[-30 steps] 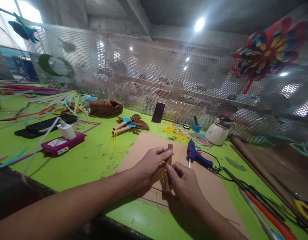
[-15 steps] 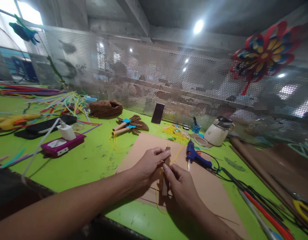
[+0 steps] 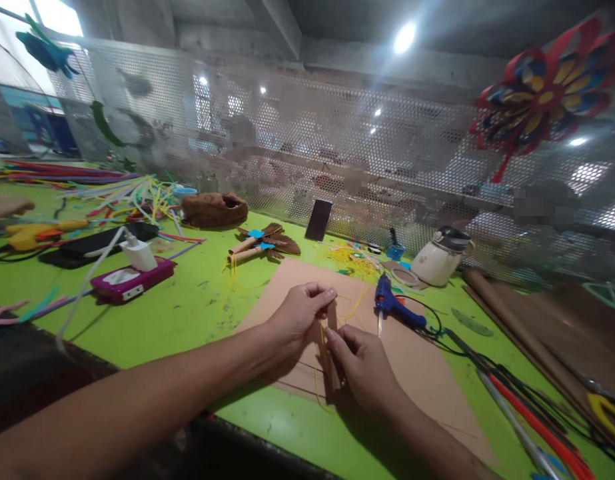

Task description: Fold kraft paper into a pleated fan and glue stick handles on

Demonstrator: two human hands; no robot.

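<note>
Both hands meet over a brown cardboard-like strip near the table's front edge. My left hand is closed, pinching its upper end between thumb and fingers. Lower down, my right hand is closed on the same strip, thumb pressed against it. A thin yellow string runs along the strip and hangs in a loop below; more of it trails off to the right. The fingers partly hide the strip. Beneath lies a tan board on the green table.
A blue glue gun rests right of the hands, with cables and scissors farther right. Behind stand a phone, a kettle and brown winged figures. A purple power strip and another person's hand are at left.
My left hand has shifted slightly up and left along the strip, while the right hand stays almost in place. Another person's hand has come in at the left edge. The view has tilted slightly.
</note>
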